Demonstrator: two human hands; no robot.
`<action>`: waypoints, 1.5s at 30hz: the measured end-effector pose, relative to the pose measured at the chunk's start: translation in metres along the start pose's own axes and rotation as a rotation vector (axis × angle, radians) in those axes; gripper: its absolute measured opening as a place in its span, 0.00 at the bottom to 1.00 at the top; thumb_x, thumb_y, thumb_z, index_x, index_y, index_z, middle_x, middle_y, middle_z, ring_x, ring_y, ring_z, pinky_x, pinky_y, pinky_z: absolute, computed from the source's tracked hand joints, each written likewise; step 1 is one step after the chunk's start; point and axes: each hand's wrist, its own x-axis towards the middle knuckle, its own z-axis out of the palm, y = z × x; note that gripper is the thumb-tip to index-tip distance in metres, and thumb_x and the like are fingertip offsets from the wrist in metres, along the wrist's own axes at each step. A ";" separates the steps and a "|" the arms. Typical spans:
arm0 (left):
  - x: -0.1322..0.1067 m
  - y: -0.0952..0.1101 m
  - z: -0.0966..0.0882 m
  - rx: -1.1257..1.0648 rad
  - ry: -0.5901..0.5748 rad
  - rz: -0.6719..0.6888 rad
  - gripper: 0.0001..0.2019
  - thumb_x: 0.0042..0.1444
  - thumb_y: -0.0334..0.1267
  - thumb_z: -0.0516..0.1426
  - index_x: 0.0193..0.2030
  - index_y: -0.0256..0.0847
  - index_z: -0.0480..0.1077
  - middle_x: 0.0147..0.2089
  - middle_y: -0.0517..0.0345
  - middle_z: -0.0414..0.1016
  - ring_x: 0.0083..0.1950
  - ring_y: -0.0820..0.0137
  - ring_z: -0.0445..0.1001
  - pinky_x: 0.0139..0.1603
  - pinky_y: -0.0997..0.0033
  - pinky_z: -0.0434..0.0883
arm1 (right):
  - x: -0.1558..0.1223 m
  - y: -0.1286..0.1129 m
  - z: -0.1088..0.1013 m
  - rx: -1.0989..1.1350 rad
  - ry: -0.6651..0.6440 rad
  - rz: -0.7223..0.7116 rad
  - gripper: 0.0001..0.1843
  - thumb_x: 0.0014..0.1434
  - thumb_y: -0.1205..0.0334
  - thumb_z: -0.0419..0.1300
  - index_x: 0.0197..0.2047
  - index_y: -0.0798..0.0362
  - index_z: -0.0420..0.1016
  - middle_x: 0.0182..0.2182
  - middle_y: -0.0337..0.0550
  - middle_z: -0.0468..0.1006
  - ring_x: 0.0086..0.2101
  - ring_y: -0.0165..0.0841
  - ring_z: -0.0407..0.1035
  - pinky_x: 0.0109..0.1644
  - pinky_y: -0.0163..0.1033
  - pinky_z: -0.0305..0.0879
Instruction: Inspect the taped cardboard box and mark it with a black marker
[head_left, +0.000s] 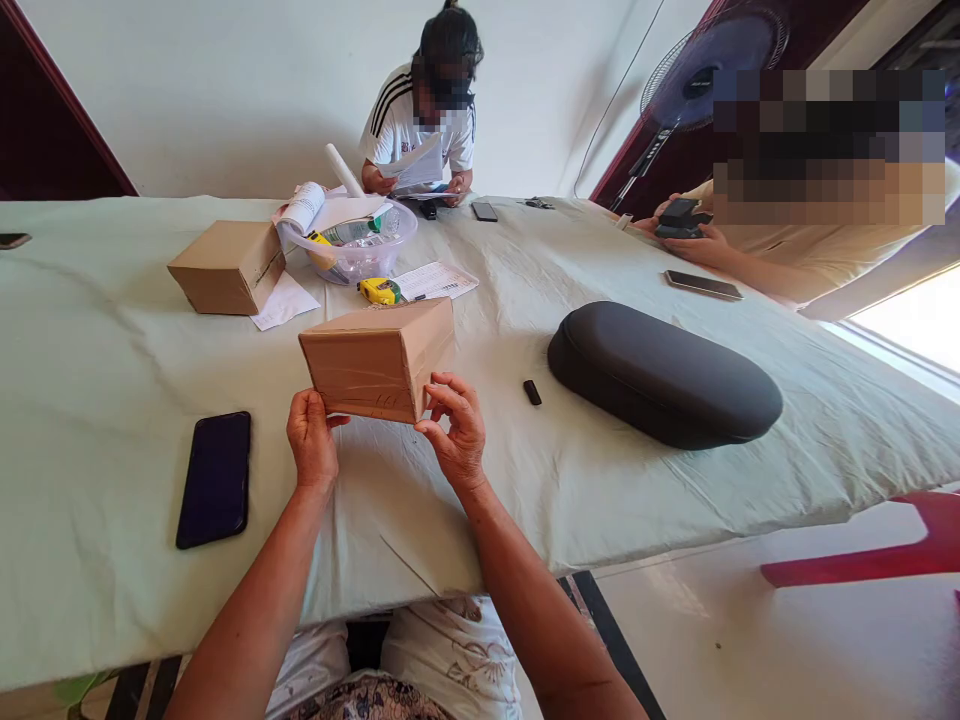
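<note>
Left hand: the left hand [313, 440] grips the near left lower corner of a taped cardboard box [379, 360], thumb on the front face and fingers curled behind.
Right hand: the right hand [456, 428] pinches the box's near right lower corner, fingertips [439, 385] bent onto the edge where the front and side faces meet.
Box in hand: brown, sealed with clear tape, held between both hands just above the table, its near edge tipped up slightly; it sits in front of the person, at the middle of the near side of the table.
Table: covered with a pale green cloth [105, 380], wrinkled throughout.
Left of the hands: a black smartphone [215, 478] lies flat, screen dark, near the table's front edge and apart from the left hand.
Right of the hands: a small black oblong object [532, 392] lies on the cloth, and beyond it a large black oval zip case [664, 373].
Farther back: a second cardboard box [227, 266] rests on a sheet of paper; beside it stands a clear plastic bowl [360, 250] holding papers and small items, with a yellow tape measure [379, 291] just in front of it.
Other people: one person in a white shirt [420, 130] sits at the far end handling papers; another at the right edge holds a black device [681, 218], a phone [703, 285] lying near that person's arm.
Background: a standing fan [705, 70] against the wall.
</note>
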 end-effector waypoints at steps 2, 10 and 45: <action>0.002 -0.001 -0.002 0.080 0.049 0.027 0.20 0.58 0.58 0.59 0.36 0.41 0.68 0.34 0.62 0.65 0.32 0.75 0.66 0.29 0.79 0.72 | 0.000 -0.001 0.001 -0.009 -0.010 0.032 0.20 0.59 0.42 0.66 0.51 0.42 0.79 0.53 0.48 0.74 0.36 0.32 0.71 0.34 0.41 0.73; 0.005 -0.007 -0.005 0.108 0.113 0.033 0.17 0.59 0.52 0.59 0.31 0.41 0.64 0.30 0.64 0.61 0.32 0.75 0.62 0.33 0.79 0.67 | -0.002 -0.004 0.005 -0.017 -0.027 0.026 0.18 0.60 0.43 0.66 0.48 0.44 0.79 0.53 0.49 0.75 0.34 0.31 0.72 0.33 0.41 0.73; 0.019 -0.004 -0.013 -0.011 -0.008 -0.154 0.33 0.51 0.70 0.58 0.50 0.44 0.69 0.42 0.55 0.75 0.30 0.72 0.74 0.24 0.75 0.70 | 0.018 0.007 -0.011 0.182 0.464 0.552 0.20 0.56 0.42 0.64 0.41 0.50 0.74 0.34 0.37 0.74 0.30 0.27 0.63 0.32 0.35 0.61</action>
